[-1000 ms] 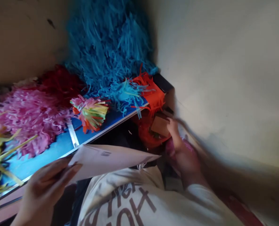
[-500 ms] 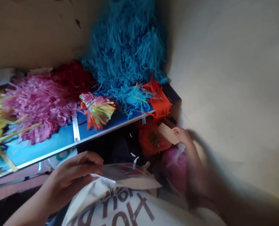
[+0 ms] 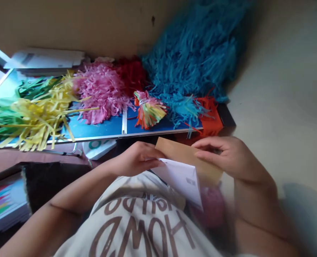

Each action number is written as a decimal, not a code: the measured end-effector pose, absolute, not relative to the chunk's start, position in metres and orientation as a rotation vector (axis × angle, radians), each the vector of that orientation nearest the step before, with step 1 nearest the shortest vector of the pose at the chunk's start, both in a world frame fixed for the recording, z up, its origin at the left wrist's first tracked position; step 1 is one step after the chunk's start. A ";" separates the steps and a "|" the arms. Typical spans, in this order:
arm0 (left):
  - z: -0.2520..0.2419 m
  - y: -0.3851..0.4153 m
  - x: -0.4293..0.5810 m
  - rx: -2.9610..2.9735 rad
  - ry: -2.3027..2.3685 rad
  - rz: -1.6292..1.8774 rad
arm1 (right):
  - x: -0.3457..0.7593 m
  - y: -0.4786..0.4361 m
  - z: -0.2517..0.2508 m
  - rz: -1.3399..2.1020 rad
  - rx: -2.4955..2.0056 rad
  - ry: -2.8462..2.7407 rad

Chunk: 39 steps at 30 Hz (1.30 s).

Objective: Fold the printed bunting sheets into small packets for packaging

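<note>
My left hand (image 3: 137,159) is closed on the edge of a folded white paper (image 3: 184,180) just above my chest. My right hand (image 3: 228,155) grips a brown envelope (image 3: 184,155) that lies directly behind the white paper, the two touching. Both hands meet in front of a blue tabletop (image 3: 99,128). A small multicoloured tassel (image 3: 149,112) lies on the table just beyond my hands.
Piles of shredded paper cover the table: blue (image 3: 198,64), orange (image 3: 210,114), red (image 3: 131,73), pink (image 3: 102,91), yellow (image 3: 38,116), green (image 3: 27,89). White papers (image 3: 46,59) sit at the back left. Coloured sheets (image 3: 3,203) lie low left. A wall (image 3: 289,89) stands at the right.
My right hand lifted the brown envelope from beside the table's end and brought it in to my chest. My left hand raised the white paper to meet it. The view swung left.
</note>
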<state>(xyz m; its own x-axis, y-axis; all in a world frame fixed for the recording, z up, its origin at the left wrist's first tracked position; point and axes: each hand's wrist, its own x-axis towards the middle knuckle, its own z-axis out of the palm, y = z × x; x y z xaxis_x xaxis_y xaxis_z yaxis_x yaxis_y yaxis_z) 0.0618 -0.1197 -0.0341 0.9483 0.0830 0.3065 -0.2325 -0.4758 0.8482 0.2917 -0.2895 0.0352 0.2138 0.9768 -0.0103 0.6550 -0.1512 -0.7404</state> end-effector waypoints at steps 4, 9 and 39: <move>-0.046 -0.111 0.036 1.884 -0.014 0.377 | 0.285 -0.270 0.040 0.877 -1.893 -1.349; -0.057 -0.106 0.019 1.850 0.058 0.451 | 0.277 -0.262 0.045 0.925 -1.840 -1.317; -0.059 -0.128 0.025 1.946 0.011 0.569 | 0.232 -0.213 0.031 0.613 -1.744 -2.049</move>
